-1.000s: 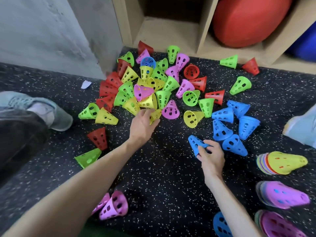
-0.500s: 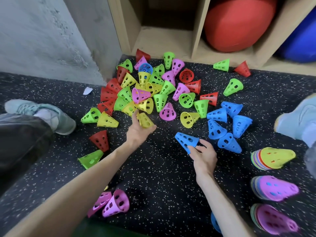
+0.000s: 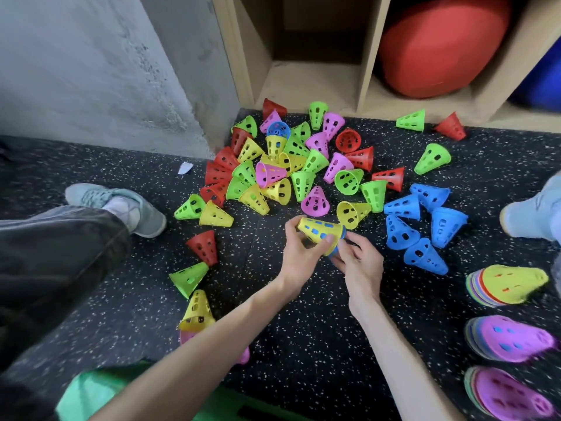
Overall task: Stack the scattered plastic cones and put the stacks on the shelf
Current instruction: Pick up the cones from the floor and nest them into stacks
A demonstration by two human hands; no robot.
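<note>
A yellow cone (image 3: 319,231) sits over a blue cone, whose blue shows through its holes and at its rim. My left hand (image 3: 303,256) grips the yellow cone from the left. My right hand (image 3: 358,262) holds the rim end from the right. Behind them a pile of red, green, yellow and pink cones (image 3: 282,174) lies scattered on the floor. Several blue cones (image 3: 419,220) lie to the right. Three finished stacks lie at the right edge: a yellow-topped one (image 3: 510,284) and two pink-topped ones (image 3: 510,338) (image 3: 510,396). The wooden shelf (image 3: 315,83) stands behind the pile.
My left leg and shoe (image 3: 121,205) lie at the left, my right shoe (image 3: 534,211) at the right edge. A red ball (image 3: 440,44) fills one shelf compartment. A grey concrete wall (image 3: 91,65) stands at the left. Loose green, red, yellow and pink cones (image 3: 194,275) lie near my left arm.
My left hand lifted a yellow cone from the pile and my right hand lifted a blue cone. The two hands came together and the yellow cone now sits over the blue one.
</note>
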